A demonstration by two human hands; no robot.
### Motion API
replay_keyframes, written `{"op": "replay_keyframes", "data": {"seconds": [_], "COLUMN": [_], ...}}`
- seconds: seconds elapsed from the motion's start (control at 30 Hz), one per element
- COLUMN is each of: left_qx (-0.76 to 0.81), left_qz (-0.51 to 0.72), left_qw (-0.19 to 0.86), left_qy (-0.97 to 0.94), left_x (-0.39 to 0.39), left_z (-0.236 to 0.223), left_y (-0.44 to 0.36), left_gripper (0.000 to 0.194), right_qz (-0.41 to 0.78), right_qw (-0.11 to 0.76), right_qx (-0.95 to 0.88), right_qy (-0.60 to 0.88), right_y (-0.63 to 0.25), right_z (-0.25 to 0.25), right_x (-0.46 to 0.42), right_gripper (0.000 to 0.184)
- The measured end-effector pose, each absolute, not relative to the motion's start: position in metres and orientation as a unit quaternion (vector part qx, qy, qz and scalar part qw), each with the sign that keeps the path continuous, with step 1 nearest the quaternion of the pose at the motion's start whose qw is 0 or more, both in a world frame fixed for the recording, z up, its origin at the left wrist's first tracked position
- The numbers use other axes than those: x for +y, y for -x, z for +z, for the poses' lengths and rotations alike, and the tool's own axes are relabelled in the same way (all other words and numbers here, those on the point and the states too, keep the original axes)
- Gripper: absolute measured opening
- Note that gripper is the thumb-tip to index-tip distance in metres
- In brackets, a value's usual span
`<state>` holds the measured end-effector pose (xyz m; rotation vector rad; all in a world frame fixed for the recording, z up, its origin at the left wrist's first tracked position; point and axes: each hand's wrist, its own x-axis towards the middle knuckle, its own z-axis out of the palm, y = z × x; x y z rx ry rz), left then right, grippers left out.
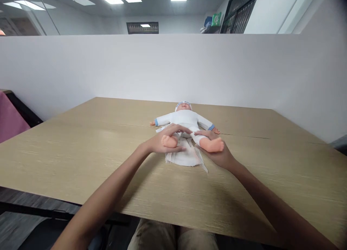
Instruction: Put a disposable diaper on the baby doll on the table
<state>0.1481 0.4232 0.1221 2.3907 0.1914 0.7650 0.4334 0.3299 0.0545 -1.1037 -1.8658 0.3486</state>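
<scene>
A baby doll in a white outfit with blue cuffs and a white cap lies on its back on the table, feet toward me and arms spread. Beneath its bottom and between its legs a white cloth, apparently a nappy, is spread with a loose strip at its right corner. My left hand curves around the doll's leg on the left, thumb below and fingers above. Around the leg on the right closes my right hand, its fingertips near the crotch. The fingers partly hide the doll's thighs.
The wooden table has a thin seam across it. A white partition wall stands behind it and another along the right. At the far left is a pink item beside a black edge. My knees are under the front edge.
</scene>
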Motion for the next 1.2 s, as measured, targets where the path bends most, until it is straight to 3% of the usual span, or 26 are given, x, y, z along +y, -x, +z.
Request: {"op": "replay_keyframes", "data": {"seconds": [0.17, 0.33, 0.53, 0.7, 1.13, 1.2], "left_qx": [0.063, 0.054, 0.067, 0.093, 0.167, 0.207], "left_qz": [0.253, 0.239, 0.187, 0.133, 0.160, 0.157], "left_qw": [0.238, 0.207, 0.210, 0.228, 0.281, 0.248], "left_qy": [-0.936, -0.947, -0.957, -0.960, -0.931, -0.933], "left_x": [0.439, 0.450, 0.451, 0.447, 0.424, 0.412], "left_z": [0.072, 0.034, 0.041, 0.050, 0.063, 0.063], "left_y": [-0.098, -0.082, -0.079, -0.077, -0.091, -0.098], "left_gripper": [0.049, 0.063, 0.073, 0.100, 0.035, 0.042], "right_qz": [0.068, -0.069, -0.034, 0.017, 0.168, 0.145], "right_qw": [0.389, 0.302, 0.277, 0.276, 0.270, 0.260], "right_qx": [-0.840, -0.892, -0.894, -0.883, -0.841, -0.838], "right_qy": [0.372, 0.329, 0.350, 0.379, 0.437, 0.457], "right_y": [-0.468, -0.483, -0.487, -0.485, -0.486, -0.473], "right_z": [0.027, 0.001, -0.002, 0.000, 0.016, 0.021], "right_x": [0.322, 0.331, 0.330, 0.326, 0.319, 0.312], "right_gripper": [0.035, 0.037, 0.040, 0.042, 0.045, 0.041]}}
